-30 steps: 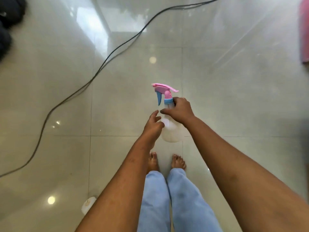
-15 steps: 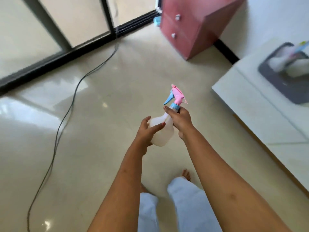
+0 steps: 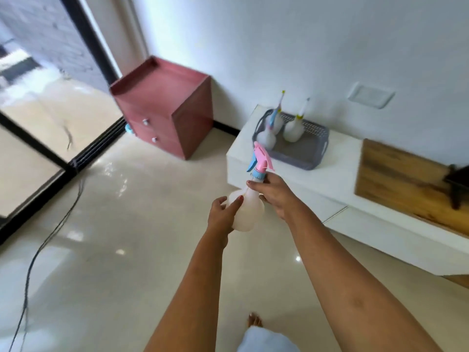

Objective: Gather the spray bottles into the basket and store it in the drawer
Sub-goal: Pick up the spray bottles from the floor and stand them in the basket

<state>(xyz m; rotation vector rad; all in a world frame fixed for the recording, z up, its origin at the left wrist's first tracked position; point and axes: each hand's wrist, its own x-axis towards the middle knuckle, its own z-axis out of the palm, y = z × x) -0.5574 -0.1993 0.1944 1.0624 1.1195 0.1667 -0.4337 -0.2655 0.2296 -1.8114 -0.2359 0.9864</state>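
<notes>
I hold a translucent spray bottle (image 3: 250, 208) with a pink and blue trigger head in front of me, above the floor. My right hand (image 3: 275, 193) grips its neck just under the head. My left hand (image 3: 223, 213) cups the round body from the left. Ahead on a low white cabinet (image 3: 291, 179) stands a grey basket (image 3: 313, 146) holding three more spray bottles (image 3: 293, 129). A pink drawer unit (image 3: 165, 110) with two knobbed drawers, both closed, stands by the wall to the left.
A black cable (image 3: 48, 240) runs across the glossy floor at the left, near a sliding glass door with a black frame (image 3: 58, 158). A wooden panel (image 3: 403, 184) and a dark object lie on the cabinet to the right. My feet show below.
The view has swung up from the floor toward the wall, bringing the cabinet, basket and drawer unit into sight. Both hands keep their hold on the bottle, carried closer to the cabinet.
</notes>
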